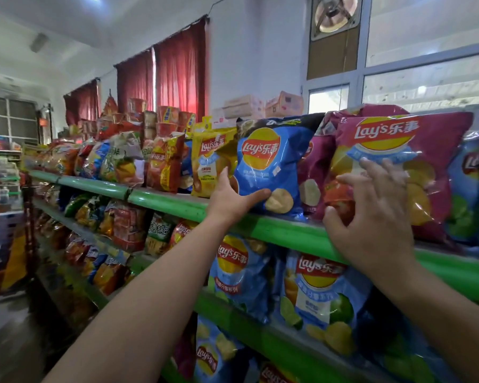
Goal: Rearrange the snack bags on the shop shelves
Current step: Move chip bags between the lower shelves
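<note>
A blue Lay's bag (268, 167) stands upright on the top shelf (274, 230), which has a green front rail. My left hand (230, 196) grips its lower left corner, thumb across the front. To its right a magenta Lay's bag (426, 150) leans forward over the rail. My right hand (371, 217) lies flat on its lower front with the fingers spread. A yellow Lay's bag (208, 164) stands just left of the blue one, and another magenta bag (315, 161) shows between the blue and the front magenta bag.
More snack bags (127, 161) fill the top shelf to the left. Blue lime Lay's bags (321, 297) hang on the shelf below. Cardboard boxes (260, 106) sit behind the top row. Red curtains (177, 67) and a window (426, 78) are behind. The aisle floor (14, 341) lies lower left.
</note>
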The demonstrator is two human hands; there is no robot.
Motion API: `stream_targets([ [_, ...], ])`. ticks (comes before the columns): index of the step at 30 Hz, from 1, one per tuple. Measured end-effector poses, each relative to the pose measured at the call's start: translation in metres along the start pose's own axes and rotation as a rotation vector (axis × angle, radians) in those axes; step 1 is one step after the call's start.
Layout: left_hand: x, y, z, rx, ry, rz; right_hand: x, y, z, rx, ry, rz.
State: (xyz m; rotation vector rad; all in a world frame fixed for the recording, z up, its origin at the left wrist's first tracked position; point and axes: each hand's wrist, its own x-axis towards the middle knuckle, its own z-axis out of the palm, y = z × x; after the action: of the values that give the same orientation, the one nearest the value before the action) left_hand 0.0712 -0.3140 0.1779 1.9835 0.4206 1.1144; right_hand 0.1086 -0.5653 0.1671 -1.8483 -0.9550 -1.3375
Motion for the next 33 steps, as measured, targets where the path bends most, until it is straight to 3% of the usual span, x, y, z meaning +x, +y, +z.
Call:
stream_targets([
  [8, 0.038, -0.019, -0.031, -0.128, 0.146, 0.103, 0.025, -0.044, 0.060, 0.178, -0.017, 0.014],
  [15, 0.105, -0.071, -0.109, -0.218, 0.232, 0.277, 0.062, -0.111, 0.144, 0.212, 0.034, 0.262],
  [19, 0.142, -0.107, -0.167, -0.261, 0.338, 0.337, 0.080, -0.151, 0.204, 0.299, -0.076, 0.384],
  [23, 0.178, -0.139, -0.220, -0.311, 0.440, 0.315, 0.096, -0.194, 0.271, 0.343, -0.156, 0.381],
  [27, 0.201, -0.168, -0.260, -0.316, 0.454, 0.298, 0.114, -0.227, 0.337, 0.382, -0.306, 0.374],
  [33, 0.224, -0.209, -0.302, -0.373, 0.486, 0.206, 0.139, -0.251, 0.404, 0.498, -0.428, 0.536],
])
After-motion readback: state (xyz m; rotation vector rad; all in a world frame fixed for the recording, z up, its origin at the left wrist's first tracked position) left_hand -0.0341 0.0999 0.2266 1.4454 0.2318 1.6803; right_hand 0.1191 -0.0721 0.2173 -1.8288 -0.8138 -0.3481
